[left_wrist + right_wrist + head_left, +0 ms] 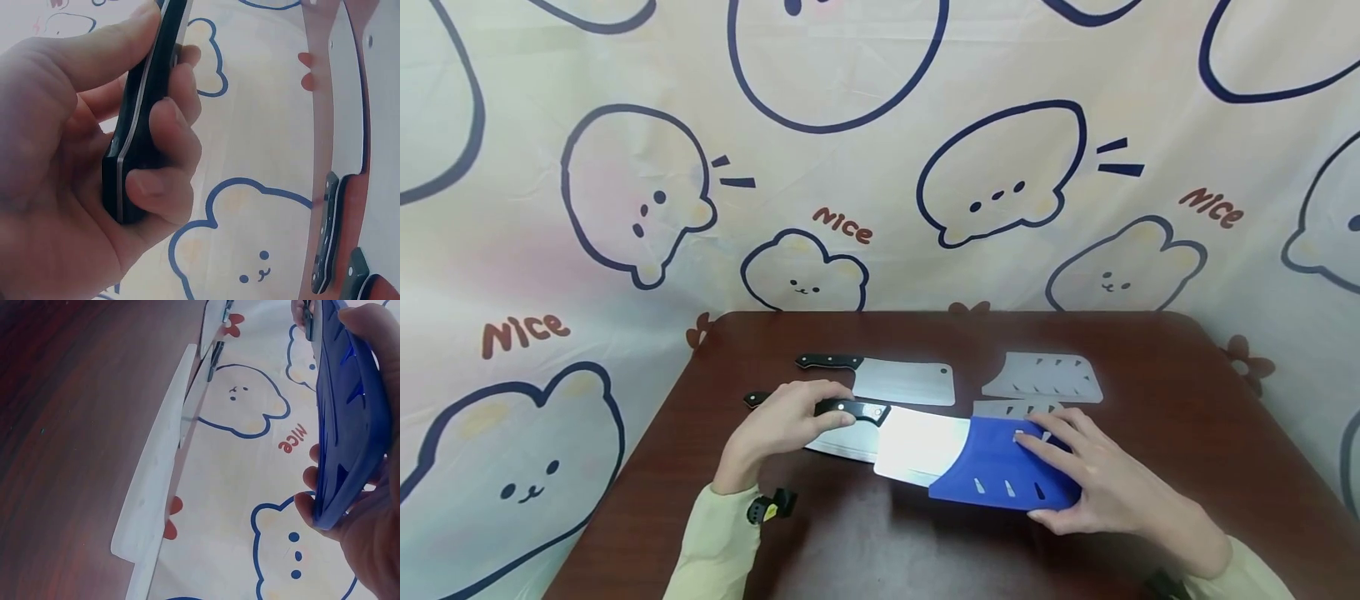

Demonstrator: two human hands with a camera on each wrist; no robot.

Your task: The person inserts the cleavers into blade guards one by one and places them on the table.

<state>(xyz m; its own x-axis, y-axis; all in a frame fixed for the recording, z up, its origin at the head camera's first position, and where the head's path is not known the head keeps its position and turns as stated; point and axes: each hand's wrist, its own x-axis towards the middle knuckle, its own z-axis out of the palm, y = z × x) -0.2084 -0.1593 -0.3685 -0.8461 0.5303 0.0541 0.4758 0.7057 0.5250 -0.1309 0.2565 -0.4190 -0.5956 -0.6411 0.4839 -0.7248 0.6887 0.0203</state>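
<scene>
My left hand [786, 421] grips the black riveted handle [139, 137] of a cleaver [917, 442], fingers curled round it in the left wrist view. The cleaver is lifted above the table, its bright blade pointing right. Over the front part of that blade sits a blue blade sheath [992, 467] with small slots. My right hand [1112, 487] holds the sheath's far end between thumb and fingers. How deep the blade reaches inside is hidden. Below lies a second knife [842, 444], partly covered by my left hand and the cleaver.
Another cleaver [906, 382] with a black handle lies farther back on the brown table [1165, 433]. A pale slotted sheath [1045, 379] is at the back right. A second pale sheath [1000, 408] shows partly behind the blue one. A patterned cloth [887, 167] hangs behind.
</scene>
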